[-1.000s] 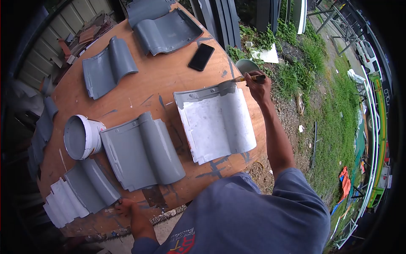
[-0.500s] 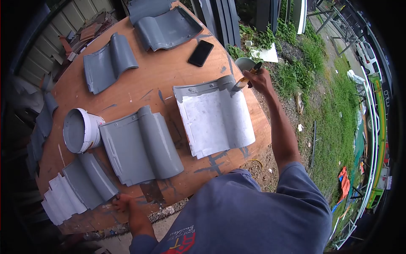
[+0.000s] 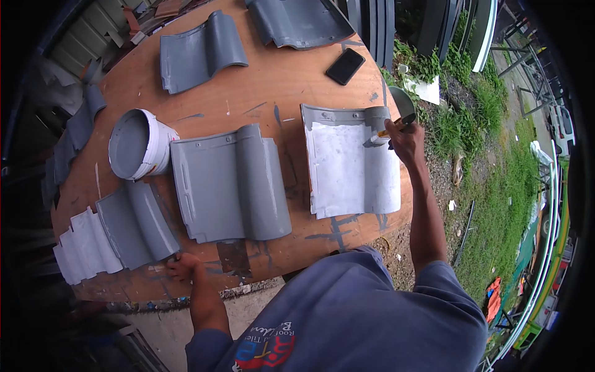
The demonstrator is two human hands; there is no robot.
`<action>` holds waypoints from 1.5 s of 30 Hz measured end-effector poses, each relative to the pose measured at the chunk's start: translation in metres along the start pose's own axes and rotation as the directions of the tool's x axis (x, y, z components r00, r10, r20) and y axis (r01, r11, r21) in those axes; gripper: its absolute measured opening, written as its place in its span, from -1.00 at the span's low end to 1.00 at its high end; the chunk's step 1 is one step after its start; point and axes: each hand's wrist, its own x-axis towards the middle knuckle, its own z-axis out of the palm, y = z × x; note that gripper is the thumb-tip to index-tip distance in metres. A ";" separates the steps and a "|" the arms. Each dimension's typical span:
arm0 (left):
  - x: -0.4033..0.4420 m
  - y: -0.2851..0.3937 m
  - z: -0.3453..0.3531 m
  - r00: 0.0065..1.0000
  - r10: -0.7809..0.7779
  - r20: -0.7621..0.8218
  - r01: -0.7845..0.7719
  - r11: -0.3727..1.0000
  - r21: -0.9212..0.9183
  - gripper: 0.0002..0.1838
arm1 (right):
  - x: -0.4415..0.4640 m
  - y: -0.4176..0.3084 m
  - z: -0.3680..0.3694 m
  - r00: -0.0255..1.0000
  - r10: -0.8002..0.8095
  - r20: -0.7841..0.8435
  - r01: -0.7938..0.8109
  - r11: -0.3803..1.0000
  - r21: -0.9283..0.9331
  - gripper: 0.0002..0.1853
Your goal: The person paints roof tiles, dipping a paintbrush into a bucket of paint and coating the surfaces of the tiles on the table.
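My right hand (image 3: 407, 141) grips a paintbrush (image 3: 380, 137), its bristles on the upper right of a roof tile (image 3: 341, 167). That tile is mostly white, with grey paint along its top edge. My left hand (image 3: 185, 268) rests at the table's near edge, beside the lower corner of a small grey tile (image 3: 137, 223); its fingers look bent, and whether they hold anything is unclear. A fully grey tile (image 3: 229, 186) lies between my hands. A white bucket (image 3: 144, 144) of grey paint stands behind the small tile.
On the wooden table (image 3: 279, 93) are more grey tiles (image 3: 201, 53) at the back, a black phone (image 3: 345, 66) and a white tile piece (image 3: 88, 247) at left. A green container (image 3: 403, 102) sits just beyond my right hand. Grass and gravel lie right of the table.
The brush in my right hand has moved from the tile's grey top edge down onto its white upper right part. The view has turned, shifting the table's things. My left hand stays by the small tile.
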 end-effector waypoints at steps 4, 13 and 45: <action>-0.004 0.016 -0.029 0.997 -0.049 0.065 0.048 0.999 0.008 -0.56 | 0.000 -0.078 0.031 0.991 -0.084 0.106 0.022 0.876 0.481 -0.61; -0.004 0.019 -0.038 0.988 -0.120 0.099 0.120 0.993 0.009 -0.56 | -0.043 -0.329 0.186 0.703 -0.627 0.335 0.112 0.563 0.819 -0.69; -0.006 0.018 -0.029 0.993 -0.054 0.106 0.051 0.998 0.031 -0.56 | -0.069 -0.357 0.356 0.587 -0.135 0.798 -0.799 0.065 0.598 -0.67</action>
